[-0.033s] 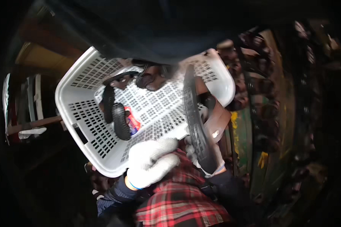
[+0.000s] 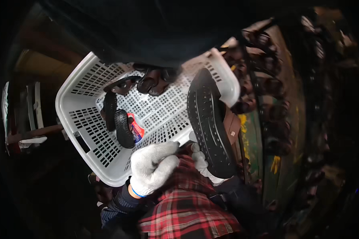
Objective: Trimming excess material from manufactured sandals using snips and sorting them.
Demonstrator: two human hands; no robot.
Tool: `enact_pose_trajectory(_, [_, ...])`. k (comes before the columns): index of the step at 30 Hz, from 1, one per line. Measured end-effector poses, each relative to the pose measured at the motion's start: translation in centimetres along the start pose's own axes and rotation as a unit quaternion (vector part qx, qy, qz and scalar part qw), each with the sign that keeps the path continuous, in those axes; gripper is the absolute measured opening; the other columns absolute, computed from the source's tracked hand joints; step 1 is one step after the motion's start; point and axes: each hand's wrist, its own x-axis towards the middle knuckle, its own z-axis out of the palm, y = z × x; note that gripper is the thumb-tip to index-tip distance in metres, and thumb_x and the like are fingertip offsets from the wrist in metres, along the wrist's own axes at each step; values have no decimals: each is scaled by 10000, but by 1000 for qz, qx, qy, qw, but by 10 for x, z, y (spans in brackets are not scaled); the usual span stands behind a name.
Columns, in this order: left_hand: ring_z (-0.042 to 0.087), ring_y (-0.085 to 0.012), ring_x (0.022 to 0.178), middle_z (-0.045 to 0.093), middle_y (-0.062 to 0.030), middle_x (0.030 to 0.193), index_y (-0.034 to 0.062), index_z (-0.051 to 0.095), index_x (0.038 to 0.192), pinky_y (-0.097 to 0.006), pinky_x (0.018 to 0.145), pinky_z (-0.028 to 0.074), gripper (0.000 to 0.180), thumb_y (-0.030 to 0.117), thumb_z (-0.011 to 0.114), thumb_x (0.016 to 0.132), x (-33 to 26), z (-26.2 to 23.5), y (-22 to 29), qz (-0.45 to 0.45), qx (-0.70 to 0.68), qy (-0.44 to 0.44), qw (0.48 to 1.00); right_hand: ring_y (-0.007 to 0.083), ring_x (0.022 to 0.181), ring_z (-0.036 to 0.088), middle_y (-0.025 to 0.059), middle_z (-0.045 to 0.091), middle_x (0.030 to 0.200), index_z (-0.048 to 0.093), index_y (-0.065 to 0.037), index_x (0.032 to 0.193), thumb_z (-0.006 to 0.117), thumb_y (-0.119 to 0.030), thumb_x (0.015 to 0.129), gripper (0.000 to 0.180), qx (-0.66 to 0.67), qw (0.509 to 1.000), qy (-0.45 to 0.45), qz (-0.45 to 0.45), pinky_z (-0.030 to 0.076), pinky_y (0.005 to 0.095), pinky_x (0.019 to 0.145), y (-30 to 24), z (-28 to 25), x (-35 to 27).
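A black-soled sandal [image 2: 207, 127] with a brown strap is in my right hand [image 2: 205, 165], its ridged sole turned up. Behind it, another dark sole tip shows, perhaps a second sandal. The gloved fingers curl at the heel end, partly hidden by the sole. My left hand [image 2: 149, 171], in a white knit glove, hovers by the near rim of the white plastic basket [image 2: 73, 137], thumb and forefinger apart with nothing between them. Inside the basket lie several dark sandals [image 2: 124, 129], some on their sides, beside a red and blue printed piece [image 2: 137, 131].
Dark clothing [image 2: 147, 32] covers the far side of the basket. To the right, rows of brown and black sandals [image 2: 273, 109] line a green rack [image 2: 249, 147] with yellow marks. Pale bars [image 2: 36, 103] and a wooden beam [image 2: 36, 133] stand at the left.
The sandal in my right hand has turned, so its sole faces up more fully. My left hand has shifted slightly left, and its fingers stay apart.
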Motion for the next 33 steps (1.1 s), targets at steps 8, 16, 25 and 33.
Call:
enact_pose_trajectory(8, [645,-126,895,718,-103,1007,-76,674,1125,-274,835,513,223,28,624,934,-13,60,17,-55,63,-35,996,142,682,423,17,340,842,474,-2,1179,552,-370,1006,414,243,906,-336,82,422,285,563,-4,-19,-50])
enact_pose_trajectory(16, [677,-203,963,707,-178,1100,-58,611,1266,-313,861,527,476,183,726,871,-5,104,34,-45,79,-142,986,186,757,441,108,499,984,439,-14,1230,549,-344,1009,412,170,932,-321,3,416,300,572,-3,-39,-94])
enact_pose_trajectory(25, [678,-245,989,687,-135,1071,-11,580,1282,-369,922,555,372,75,586,920,25,153,21,-396,-553,-124,723,172,1058,613,60,660,1148,583,40,1252,631,-152,921,386,-520,743,199,-372,472,329,951,5,-21,-126])
enact_pose_trajectory(33, [660,-221,999,691,-129,1076,-19,610,1208,-347,913,541,322,59,601,896,25,187,51,-303,-439,-169,829,300,1285,561,160,556,1399,499,-16,1436,605,-2,795,649,-597,553,173,-555,425,384,1085,-45,-6,-141])
